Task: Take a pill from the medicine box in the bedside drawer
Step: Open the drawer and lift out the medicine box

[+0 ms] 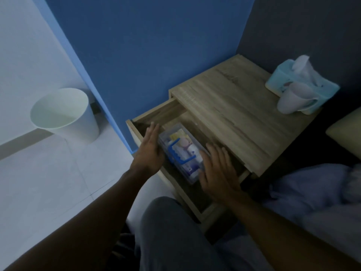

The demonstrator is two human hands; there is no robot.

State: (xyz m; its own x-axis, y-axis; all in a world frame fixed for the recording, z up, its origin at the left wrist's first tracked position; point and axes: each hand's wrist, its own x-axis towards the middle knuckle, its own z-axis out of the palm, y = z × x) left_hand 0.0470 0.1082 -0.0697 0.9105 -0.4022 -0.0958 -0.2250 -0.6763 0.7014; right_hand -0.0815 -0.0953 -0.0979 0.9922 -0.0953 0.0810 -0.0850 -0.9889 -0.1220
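Note:
The drawer (pixel 156 114) of a wooden bedside table stands pulled out. Inside it lies a clear plastic medicine box (pixel 180 151) with a blue handle on its lid; bottles and packets show through the plastic. My left hand (pixel 150 149) is flat against the box's left side, fingers straight and pointing away from me. My right hand (pixel 216 171) lies with spread fingers at the box's right side and near corner. Both hands flank the box. The lid is on, and no single pill can be made out.
On the bedside table top (pixel 234 106) stand a blue tissue box (pixel 300 83) and a white cup (pixel 291 100) at the back right. A white waste bin (pixel 64 114) stands on the floor to the left. A blue wall is behind; bedding (pixel 312 192) lies at right, my knee (pixel 175 231) below.

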